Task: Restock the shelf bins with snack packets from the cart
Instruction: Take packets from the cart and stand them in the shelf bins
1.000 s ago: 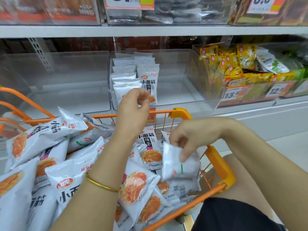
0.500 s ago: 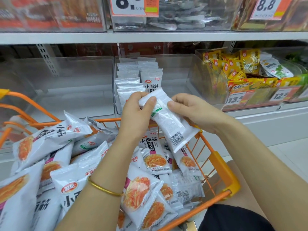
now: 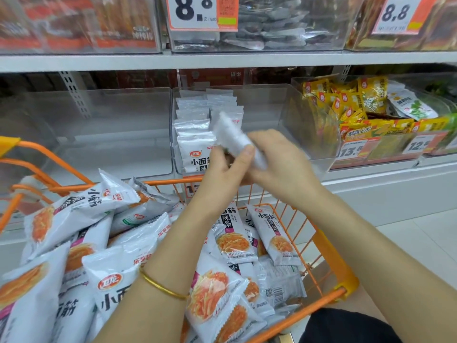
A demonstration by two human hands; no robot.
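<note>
Snack packet (image 3: 233, 133), white and blurred, is held between both hands just in front of the middle shelf bin (image 3: 274, 112), above the far edge of the cart (image 3: 342, 284). It stands tilted, its upper end leaning left toward the bin and its lower end hidden among the fingers. The left hand (image 3: 221, 169) pinches it from below, the thumb pressed on its face. The right hand (image 3: 280, 164) wraps the lower right part, fingers curled round it; how far they reach behind it cannot be told. A gold bangle (image 3: 160, 285) sits on the left wrist.

Behind the held packet, the clear middle bin has two rows of the same white packets (image 3: 194, 134) standing upright along its left side, the front one showing a red logo and black print. The clear bin to the left (image 3: 99, 125) shares the same shelf. To the right, another bin holds yellow packets (image 3: 346, 102) and a few white-and-green ones, with price tags (image 3: 352, 151) on its front.

Below the hands, the orange wire cart is heaped with white packets (image 3: 118, 288) printed with orange noodle strips, lying at all angles, some face down with barcodes showing. The upper shelf (image 3: 222, 59) carries more bins with large 8.8 price cards (image 3: 195, 11).
</note>
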